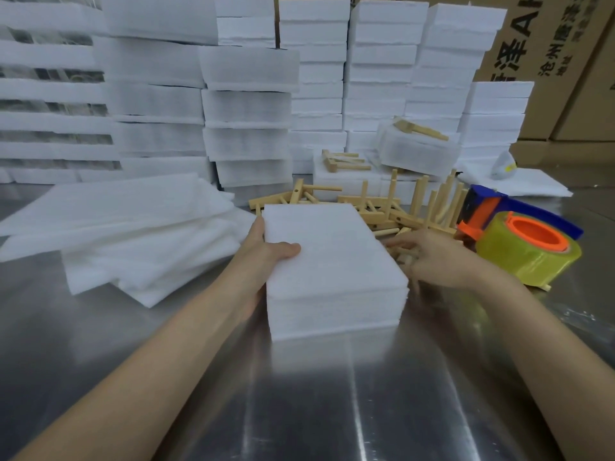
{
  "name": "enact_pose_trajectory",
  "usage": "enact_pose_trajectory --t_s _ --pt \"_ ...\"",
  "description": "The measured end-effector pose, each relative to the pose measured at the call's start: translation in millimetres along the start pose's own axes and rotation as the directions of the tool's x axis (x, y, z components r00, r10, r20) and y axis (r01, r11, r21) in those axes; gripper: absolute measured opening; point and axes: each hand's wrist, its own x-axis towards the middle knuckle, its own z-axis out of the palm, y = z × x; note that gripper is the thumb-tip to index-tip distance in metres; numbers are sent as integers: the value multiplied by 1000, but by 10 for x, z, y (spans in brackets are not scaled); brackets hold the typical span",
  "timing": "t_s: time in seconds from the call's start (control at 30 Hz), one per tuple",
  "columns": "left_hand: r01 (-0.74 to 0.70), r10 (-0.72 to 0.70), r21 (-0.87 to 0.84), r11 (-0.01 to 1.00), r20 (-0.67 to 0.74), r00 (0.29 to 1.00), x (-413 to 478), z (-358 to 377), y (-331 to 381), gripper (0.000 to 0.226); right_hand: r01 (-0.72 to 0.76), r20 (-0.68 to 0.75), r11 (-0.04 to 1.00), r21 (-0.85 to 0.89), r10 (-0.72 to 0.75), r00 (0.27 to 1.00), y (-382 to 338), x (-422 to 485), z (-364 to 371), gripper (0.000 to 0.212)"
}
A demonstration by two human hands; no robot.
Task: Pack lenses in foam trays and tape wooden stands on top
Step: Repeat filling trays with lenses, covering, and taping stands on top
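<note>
A closed white foam tray pack (332, 271) lies on the steel table (299, 394) in front of me. My left hand (266, 257) grips its left edge, thumb on the top face and fingers along the side. My right hand (436, 257) reaches into the pile of wooden stands (392, 211) just right of the pack; its fingers curl among the dowels, and whether they hold one is hidden. A tape dispenser (522, 237) with a yellow roll, orange hub and blue handle sits right of that hand.
Loose foam sheets (126, 234) lie piled at the left. Tall stacks of foam trays (332, 78) fill the back, two low ones carrying wooden stands (346, 161). Cardboard boxes (572, 61) stand at the back right.
</note>
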Motion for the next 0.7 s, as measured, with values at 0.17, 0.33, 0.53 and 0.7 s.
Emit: enact_pose_trajectory --t_s 0.17,0.33,0.53,0.7 --pt "5 -5 30 1000 11 1000 35 -9 -32 67 113 -263 801 588 57 963 -109 -204 -283 29" --pt "-20 20 40 999 11 1000 59 -8 -81 33 483 -484 722 495 -232 844 -639 -315 -180 43" --pt "-49 59 121 991 -83 995 41 17 -92 61 484 -178 841 243 -452 874 -861 -304 107 43" --pt "-31 49 202 979 -84 995 91 -15 -132 69 506 -131 836 214 -489 863 -847 -316 106 40"
